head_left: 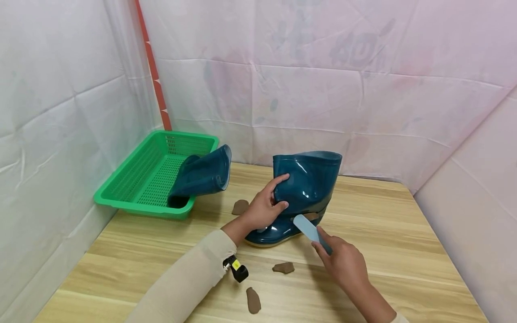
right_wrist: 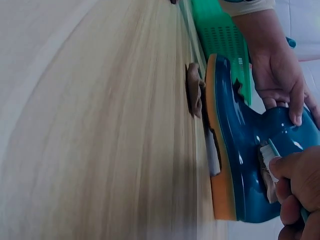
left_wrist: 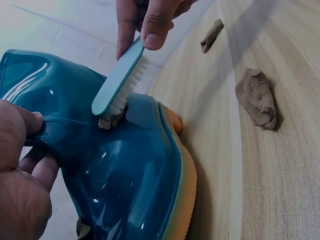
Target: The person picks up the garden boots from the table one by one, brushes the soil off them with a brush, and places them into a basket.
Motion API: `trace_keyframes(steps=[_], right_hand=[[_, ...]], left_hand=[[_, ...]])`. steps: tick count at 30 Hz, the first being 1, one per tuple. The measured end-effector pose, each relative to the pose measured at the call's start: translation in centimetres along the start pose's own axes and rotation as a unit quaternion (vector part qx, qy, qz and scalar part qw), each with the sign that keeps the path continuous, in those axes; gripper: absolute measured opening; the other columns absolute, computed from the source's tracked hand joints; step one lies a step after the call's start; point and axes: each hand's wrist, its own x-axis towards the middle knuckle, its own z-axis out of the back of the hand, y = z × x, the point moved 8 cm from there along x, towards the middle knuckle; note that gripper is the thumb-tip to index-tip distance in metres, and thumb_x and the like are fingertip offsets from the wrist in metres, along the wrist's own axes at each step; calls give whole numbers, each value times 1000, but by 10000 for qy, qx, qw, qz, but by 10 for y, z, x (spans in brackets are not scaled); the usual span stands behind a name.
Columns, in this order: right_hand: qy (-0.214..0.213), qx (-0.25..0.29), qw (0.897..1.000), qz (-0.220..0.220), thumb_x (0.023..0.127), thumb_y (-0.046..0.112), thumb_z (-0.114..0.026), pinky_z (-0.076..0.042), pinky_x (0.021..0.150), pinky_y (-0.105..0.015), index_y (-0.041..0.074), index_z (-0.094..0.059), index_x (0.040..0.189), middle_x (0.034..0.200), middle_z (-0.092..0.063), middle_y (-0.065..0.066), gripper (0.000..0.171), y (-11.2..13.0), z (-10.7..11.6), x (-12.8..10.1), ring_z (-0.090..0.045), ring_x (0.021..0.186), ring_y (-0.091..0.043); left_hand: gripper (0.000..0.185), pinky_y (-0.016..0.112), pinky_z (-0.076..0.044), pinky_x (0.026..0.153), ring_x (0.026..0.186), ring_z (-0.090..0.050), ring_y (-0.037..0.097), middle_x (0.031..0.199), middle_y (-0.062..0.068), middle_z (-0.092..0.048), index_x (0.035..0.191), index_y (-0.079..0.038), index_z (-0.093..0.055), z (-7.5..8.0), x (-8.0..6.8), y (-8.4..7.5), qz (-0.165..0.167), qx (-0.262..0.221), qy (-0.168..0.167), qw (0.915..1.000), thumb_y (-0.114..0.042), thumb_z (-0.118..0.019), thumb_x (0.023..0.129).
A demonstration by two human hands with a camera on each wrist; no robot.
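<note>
Nearest us stretches our left sleeve (head_left: 181, 278). On the table (head_left: 375, 224), a green basket (head_left: 141, 207) sits far left, a second boot (head_left: 203, 172) leaning over its right rim. Centrally, our left hand (head_left: 260, 208) clamps its fingers on an upright blue boot (head_left: 307, 184); our right hand's (head_left: 345, 260) fingers grip a brush (head_left: 307, 228) against its brown patch (head_left: 311, 216).

Glossy rubber-like boot (head_left: 303, 184), matt plastic brush (left_wrist: 119, 75), wood-grain table (head_left: 375, 229)

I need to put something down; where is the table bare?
Widest: the table right of the standing boot and right hand. Another: between the green basket and left sleeve. Crowded: in front of the boot, with the brush and brown pieces, and left of it, where another boot overhangs the basket.
</note>
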Motion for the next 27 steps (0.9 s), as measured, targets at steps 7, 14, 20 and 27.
trace_keyframes(steps=[7, 14, 20, 27], right_hand=[[-119, 94, 9998, -163, 88, 20, -84, -31, 45, -26, 7, -70, 133, 91, -76, -11, 49, -10, 7, -3, -47, 57, -11], [-531, 104, 9979, 352, 83, 19, -87, -31, 45, -24, 9, -71, 131, 80, -73, -5, 51, 6, 7, 0, -43, 55, -8], [-325, 72, 9988, 367, 85, 22, -86, -33, 45, -24, 11, -71, 132, 89, -76, -7, 50, 13, -2, 1, -47, 57, -7], [-253, -18, 9995, 185, 86, 22, -85, -32, 44, -25, 9, -70, 132, 88, -75, -8, 50, 4, 0, 1, -45, 54, -9]], left_hand=[[74, 32, -43, 62, 62, -51, 19, 68, 2, -45, 156, -52, -27, 0, 0, -1, -24, -2, 7, 10000, -19, -66, 103], [74, 33, -44, 64, 64, -52, 19, 69, 2, -45, 155, -54, -27, 1, 0, 2, 17, 74, -28, 10000, -20, -66, 103], [73, 34, -46, 68, 68, -55, 20, 73, 4, -50, 156, -53, -28, 1, -1, 2, 10, 96, -23, 10000, -21, -66, 103], [73, 35, -46, 71, 72, -57, 18, 80, 3, -55, 156, -53, -28, 0, 0, 2, 33, 18, -37, 10000, -19, -66, 103]])
